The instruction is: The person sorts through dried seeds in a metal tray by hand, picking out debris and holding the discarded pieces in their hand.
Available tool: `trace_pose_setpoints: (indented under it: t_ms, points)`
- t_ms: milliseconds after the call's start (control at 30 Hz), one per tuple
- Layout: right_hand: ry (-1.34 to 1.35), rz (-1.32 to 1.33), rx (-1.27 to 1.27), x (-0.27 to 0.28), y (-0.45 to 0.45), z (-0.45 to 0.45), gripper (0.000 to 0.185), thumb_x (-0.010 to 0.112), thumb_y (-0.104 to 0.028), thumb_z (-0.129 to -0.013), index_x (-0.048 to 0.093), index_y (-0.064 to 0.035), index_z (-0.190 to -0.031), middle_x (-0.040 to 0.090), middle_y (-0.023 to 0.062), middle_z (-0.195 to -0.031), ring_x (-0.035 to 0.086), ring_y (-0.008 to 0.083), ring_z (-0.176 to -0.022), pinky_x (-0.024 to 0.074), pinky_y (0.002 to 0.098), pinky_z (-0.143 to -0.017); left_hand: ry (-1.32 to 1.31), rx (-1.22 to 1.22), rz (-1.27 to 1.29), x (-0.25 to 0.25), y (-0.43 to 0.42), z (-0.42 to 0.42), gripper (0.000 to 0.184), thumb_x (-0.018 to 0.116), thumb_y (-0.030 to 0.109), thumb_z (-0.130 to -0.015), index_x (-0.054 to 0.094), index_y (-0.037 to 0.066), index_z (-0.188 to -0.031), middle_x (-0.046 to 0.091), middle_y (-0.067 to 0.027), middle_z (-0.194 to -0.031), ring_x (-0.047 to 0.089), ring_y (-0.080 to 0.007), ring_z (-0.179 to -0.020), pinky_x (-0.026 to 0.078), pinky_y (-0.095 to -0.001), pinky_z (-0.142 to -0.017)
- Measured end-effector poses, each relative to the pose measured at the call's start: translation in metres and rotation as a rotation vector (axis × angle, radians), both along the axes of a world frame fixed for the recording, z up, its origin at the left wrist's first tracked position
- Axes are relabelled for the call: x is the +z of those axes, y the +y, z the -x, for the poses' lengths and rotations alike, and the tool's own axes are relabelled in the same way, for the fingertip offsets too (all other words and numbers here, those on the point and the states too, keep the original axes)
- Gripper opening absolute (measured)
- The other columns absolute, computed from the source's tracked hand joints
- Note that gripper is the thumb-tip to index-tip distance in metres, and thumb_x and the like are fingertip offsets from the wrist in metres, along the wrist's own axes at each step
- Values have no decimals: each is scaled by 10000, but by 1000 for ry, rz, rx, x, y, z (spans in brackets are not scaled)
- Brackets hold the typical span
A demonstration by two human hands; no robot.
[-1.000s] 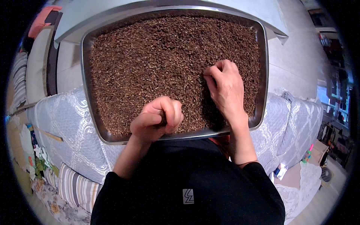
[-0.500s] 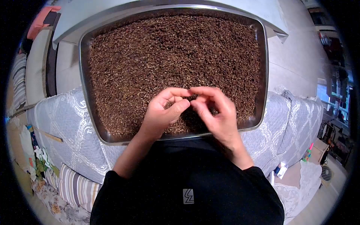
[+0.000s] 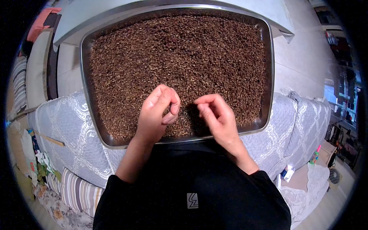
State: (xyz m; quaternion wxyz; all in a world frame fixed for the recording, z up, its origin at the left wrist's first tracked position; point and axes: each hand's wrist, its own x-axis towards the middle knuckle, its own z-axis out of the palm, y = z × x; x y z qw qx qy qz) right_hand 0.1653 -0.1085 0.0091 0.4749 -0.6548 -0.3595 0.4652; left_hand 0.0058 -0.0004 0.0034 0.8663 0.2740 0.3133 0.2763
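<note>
A large metal tray [image 3: 270, 82] with rounded corners holds a thick layer of small brown flakes or seeds [image 3: 180, 57]. Over the near part of the tray, left of its middle, my left hand [image 3: 159, 109] is curled with the fingers bent in; what it holds, if anything, is hidden. To its right, my right hand [image 3: 220, 119] hovers above the flakes, thumb and index finger nearly together in a pinch. Whatever lies between those fingertips is too small to make out. The two hands are apart.
A pale table [image 3: 84, 17] stands beyond the tray. Grey patterned covers [image 3: 65, 124] spread on both sides of me. A striped cushion [image 3: 80, 191] lies at the lower left, and a small fan [image 3: 334, 175] stands at the far right.
My right hand came from the right part of the tray to meet my left hand at the fingertips. Now the hands have parted, and my left hand has curled closed again.
</note>
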Motion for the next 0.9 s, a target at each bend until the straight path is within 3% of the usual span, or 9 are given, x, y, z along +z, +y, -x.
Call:
trace_pose_setpoints:
  t_ms: [67, 133, 200, 267, 300, 433, 600, 800, 900]
  points:
    - [-107, -27, -68, 0, 2, -10, 126, 578, -69, -999, 624, -11, -1101, 621, 10, -865, 575, 84, -771, 492, 247, -701, -74, -3, 49, 3, 2, 1, 286, 364, 241, -1095, 450, 56, -895, 486, -64, -764, 297, -54, -460, 241, -185, -394]
    - [63, 90, -165, 16, 5, -18, 120, 600, -63, -986, 637, -10, -1087, 620, 9, -856, 573, 84, -762, 486, 246, -692, -105, 2, 97, 3, 2, 2, 274, 387, 244, -1088, 455, 55, -902, 497, -76, -791, 309, -57, -464, 252, -187, -395]
    - [-27, -106, -225, 17, 7, -12, 92, 631, -53, -960, 658, -18, -1041, 637, 26, -862, 579, 96, -743, 476, 238, -690, -107, -36, 135, -1, -1, 0, 227, 398, 210, -1064, 484, 51, -927, 522, -76, -812, 359, -61, -500, 273, -192, -433]
    - [-270, -284, -90, 16, 5, -9, 170, 700, 0, -892, 643, 0, -1051, 656, 57, -872, 605, 121, -777, 483, 251, -718, -48, -51, 181, -1, -7, -5, 210, 394, 196, -1049, 501, 49, -945, 536, -75, -822, 395, -67, -524, 284, -195, -450]
    - [-388, -450, -37, 12, 8, -7, 160, 743, 22, -821, 673, -18, -959, 677, 78, -882, 613, 169, -778, 478, 271, -716, 11, -48, 207, 2, -13, -10, 215, 384, 198, -1045, 504, 47, -950, 538, -74, -821, 406, -70, -532, 285, -197, -448]
    - [-654, -528, 85, 18, 24, 6, 164, 773, -35, -750, 729, -94, -897, 678, 44, -903, 598, 223, -827, 453, 333, -741, -96, -180, 359, -11, -15, -9, 285, 338, 258, -1045, 505, 49, -948, 538, -67, -806, 431, -79, -549, 281, -205, -428]
    - [-1009, -303, -190, -3, 35, -36, 128, 757, -90, -804, 680, -72, -905, 619, 87, -886, 579, 274, -857, 465, 390, -747, -266, -122, 437, -11, -8, -4, 287, 333, 226, -1078, 497, 54, -918, 445, -25, -727, 385, -84, -526, 299, -205, -405]
    - [-1190, -200, -146, -19, 51, -52, 226, 797, -173, -783, 672, -62, -935, 604, 108, -879, 575, 297, -851, 469, 423, -740, -300, -150, 397, -9, -8, -6, 249, 355, 154, -1073, 542, 4, -1138, 439, -16, -737, 384, -80, -540, 283, -186, -405]
    - [-1153, -222, -162, -26, 53, -49, 150, 783, -152, -787, 686, -77, -872, 602, 91, -840, 578, 292, -815, 467, 420, -718, -229, -171, 364, -1, -8, -9, 288, 367, 140, -1067, 534, -12, -1245, 447, -10, -735, 390, -77, -548, 281, -186, -407]
